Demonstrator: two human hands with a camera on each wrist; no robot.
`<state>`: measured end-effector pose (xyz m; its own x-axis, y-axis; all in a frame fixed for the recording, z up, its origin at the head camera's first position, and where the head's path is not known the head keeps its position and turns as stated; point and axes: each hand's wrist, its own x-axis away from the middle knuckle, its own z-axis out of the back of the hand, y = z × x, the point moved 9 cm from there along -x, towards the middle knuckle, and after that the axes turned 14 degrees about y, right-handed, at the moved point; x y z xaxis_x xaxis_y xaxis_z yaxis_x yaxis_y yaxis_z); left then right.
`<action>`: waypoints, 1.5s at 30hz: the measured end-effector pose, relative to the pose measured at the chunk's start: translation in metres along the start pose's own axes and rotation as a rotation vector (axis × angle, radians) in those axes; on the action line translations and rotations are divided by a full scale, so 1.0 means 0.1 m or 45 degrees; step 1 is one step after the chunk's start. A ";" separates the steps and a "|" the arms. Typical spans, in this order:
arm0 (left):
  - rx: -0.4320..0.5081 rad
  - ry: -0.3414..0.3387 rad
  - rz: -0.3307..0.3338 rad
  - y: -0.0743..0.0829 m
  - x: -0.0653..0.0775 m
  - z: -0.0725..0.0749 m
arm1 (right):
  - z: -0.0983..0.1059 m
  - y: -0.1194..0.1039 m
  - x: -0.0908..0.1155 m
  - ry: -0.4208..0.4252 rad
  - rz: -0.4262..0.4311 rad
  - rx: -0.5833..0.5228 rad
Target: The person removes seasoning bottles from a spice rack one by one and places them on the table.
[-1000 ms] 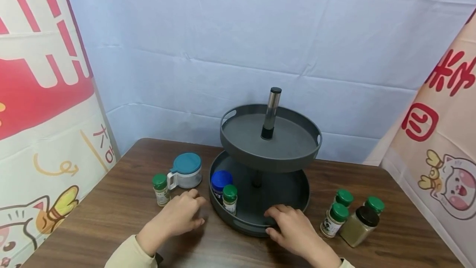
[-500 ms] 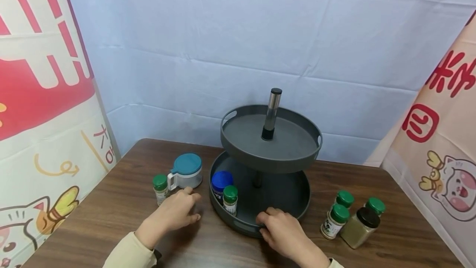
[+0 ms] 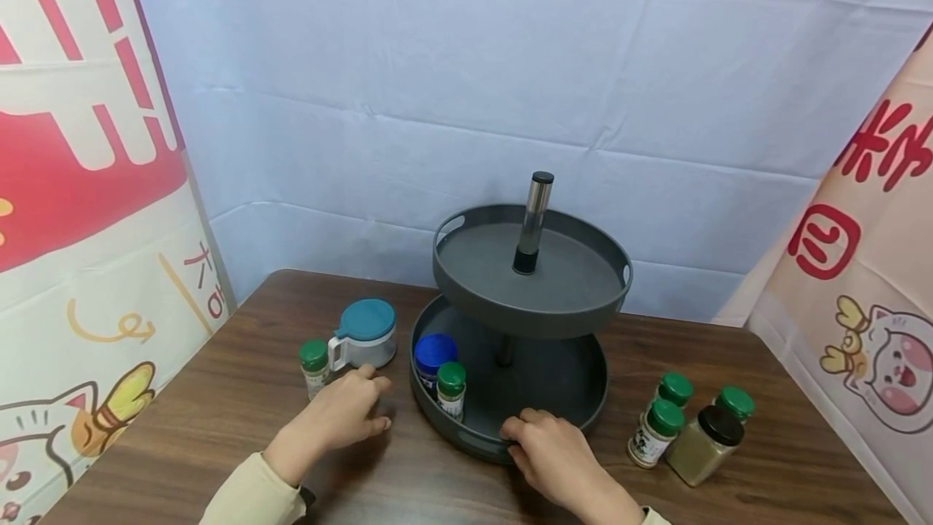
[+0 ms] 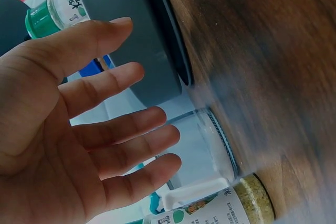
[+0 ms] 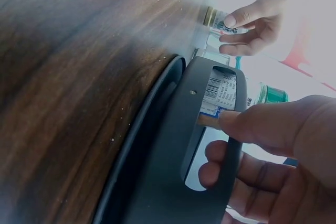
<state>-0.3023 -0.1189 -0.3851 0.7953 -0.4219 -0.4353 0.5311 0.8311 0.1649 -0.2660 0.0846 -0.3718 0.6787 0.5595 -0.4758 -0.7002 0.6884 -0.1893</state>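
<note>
A dark grey two-tier round tray stand with a metal post stands on the wooden table. My right hand grips the front rim of its lower tray. In the right wrist view, the fingers curl over the rim, their tips showing through the handle slot, with the thumb on the outer side. A blue-lidded jar and a green-capped spice bottle sit inside that tray at the left. My left hand hovers left of the stand, fingers spread loosely, holding nothing.
Beyond my left hand stand a blue-lidded clear pot with a handle and a green-capped spice bottle. Several spice bottles, including a black-capped jar, are grouped at the right. White cloth hangs behind the table.
My right hand has shifted left along the lower tray's front rim and grips it. My left hand has drawn slightly left, away from the stand. In the last half second, little has moved.
</note>
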 end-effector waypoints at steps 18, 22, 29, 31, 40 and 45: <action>0.018 -0.008 -0.044 0.21 0.00 0.03 | 0.05 0.10 0.07 0.020 -0.028 -0.058; 0.042 -0.020 -0.078 0.31 -0.01 0.04 | 0.09 0.15 0.10 0.027 -0.044 -0.071; 0.097 -0.069 -0.101 0.49 -0.02 0.05 | 0.15 0.27 0.17 0.008 -0.091 -0.081; 0.098 -0.078 -0.115 0.55 -0.01 0.05 | 0.16 0.31 0.19 -0.006 -0.107 -0.087; 0.106 -0.143 -0.201 0.82 0.02 -0.04 | 0.21 0.45 0.24 -0.049 -0.133 -0.185; 0.139 -0.202 -0.232 0.92 0.04 -0.08 | 0.24 0.50 0.25 -0.043 -0.103 -0.218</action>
<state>-0.2529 -0.0408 -0.3787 0.7150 -0.6197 -0.3235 0.6913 0.6958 0.1950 -0.2787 0.1436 -0.3723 0.7391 0.5230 -0.4246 -0.6689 0.6445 -0.3705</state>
